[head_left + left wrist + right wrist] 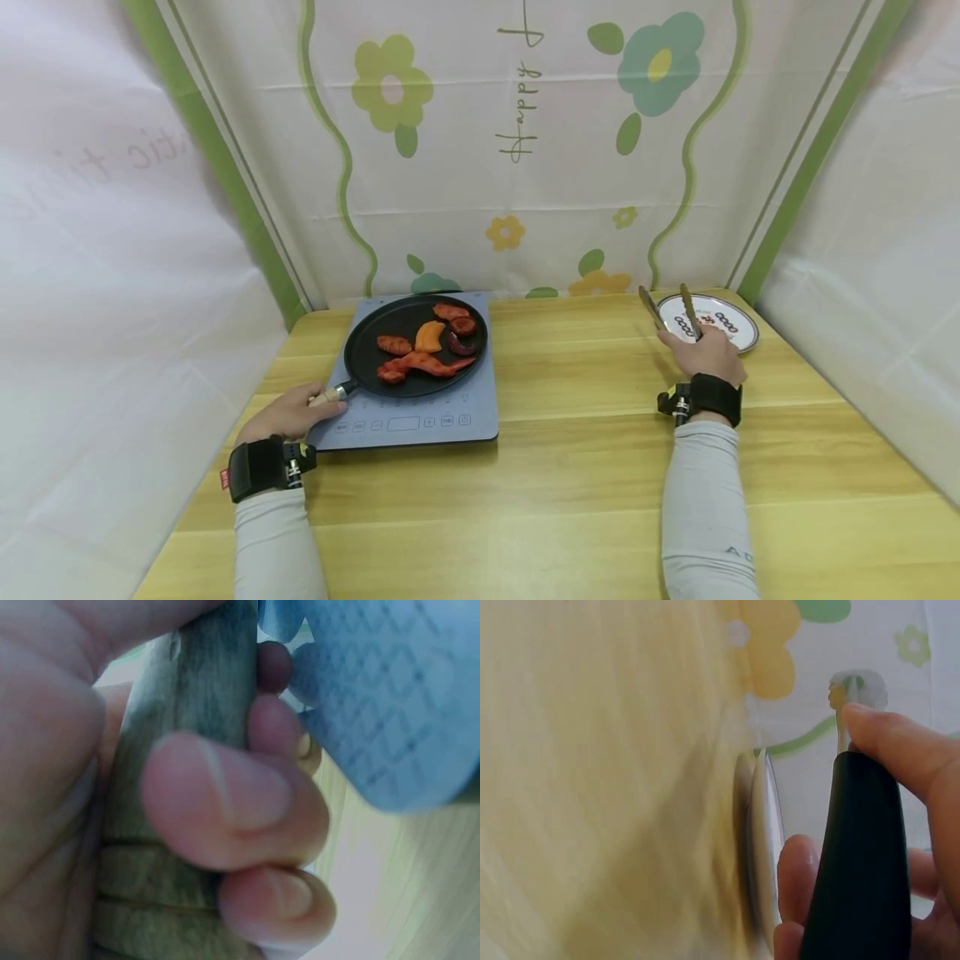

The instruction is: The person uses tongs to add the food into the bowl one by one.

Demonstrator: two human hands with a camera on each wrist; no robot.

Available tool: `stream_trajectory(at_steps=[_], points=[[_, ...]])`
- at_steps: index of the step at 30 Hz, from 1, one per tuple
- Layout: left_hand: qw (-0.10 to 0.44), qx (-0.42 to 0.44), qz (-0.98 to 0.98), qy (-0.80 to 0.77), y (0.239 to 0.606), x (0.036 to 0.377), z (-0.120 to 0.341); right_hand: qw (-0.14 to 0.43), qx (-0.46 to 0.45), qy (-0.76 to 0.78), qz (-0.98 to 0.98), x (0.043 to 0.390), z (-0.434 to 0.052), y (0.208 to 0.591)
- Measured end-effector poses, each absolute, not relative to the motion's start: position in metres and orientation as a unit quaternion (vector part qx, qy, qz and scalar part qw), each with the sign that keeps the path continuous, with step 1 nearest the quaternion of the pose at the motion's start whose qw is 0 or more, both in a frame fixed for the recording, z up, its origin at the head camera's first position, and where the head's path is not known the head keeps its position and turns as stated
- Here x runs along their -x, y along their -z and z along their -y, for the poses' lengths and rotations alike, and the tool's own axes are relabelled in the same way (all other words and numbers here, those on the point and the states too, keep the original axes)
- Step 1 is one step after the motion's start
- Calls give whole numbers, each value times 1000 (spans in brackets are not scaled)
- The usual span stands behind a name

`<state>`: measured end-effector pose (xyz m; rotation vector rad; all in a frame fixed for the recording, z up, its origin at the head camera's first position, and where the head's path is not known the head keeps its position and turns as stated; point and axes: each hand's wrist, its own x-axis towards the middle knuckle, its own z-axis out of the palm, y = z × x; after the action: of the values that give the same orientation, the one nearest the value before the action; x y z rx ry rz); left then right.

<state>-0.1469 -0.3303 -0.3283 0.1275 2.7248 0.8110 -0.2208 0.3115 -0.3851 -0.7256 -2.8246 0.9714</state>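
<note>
The left hand [288, 414] holds the pan handle [327, 395] tight. The right hand [705, 354] grips the tongs [670, 310], which stick up over the plate [738, 333].

Bright, even light; head view sharp, both wrist views blurred.

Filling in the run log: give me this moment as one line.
left hand grips pan handle | right hand holds tongs over plate | pan with food on cooktop
</note>
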Motion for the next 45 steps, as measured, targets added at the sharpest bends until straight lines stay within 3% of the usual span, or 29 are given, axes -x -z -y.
stream_trajectory(at_steps=[7, 18, 25, 34, 45], points=[[139, -47, -950, -275, 331, 148, 329, 35, 278, -339, 898, 211, -324, 389], [141, -47, -949, -278, 328, 148, 329, 116, 372, -396, 832, 202, -330, 401], [142, -54, -949, -275, 328, 149, 329, 110, 371, -391, 835, 198, -333, 403], [148, -55, -951, -267, 327, 150, 327, 142, 371, -408, 822, 202, -333, 402], [131, -7, -951, -278, 324, 150, 332, 84, 331, -393, 854, 214, -307, 375]])
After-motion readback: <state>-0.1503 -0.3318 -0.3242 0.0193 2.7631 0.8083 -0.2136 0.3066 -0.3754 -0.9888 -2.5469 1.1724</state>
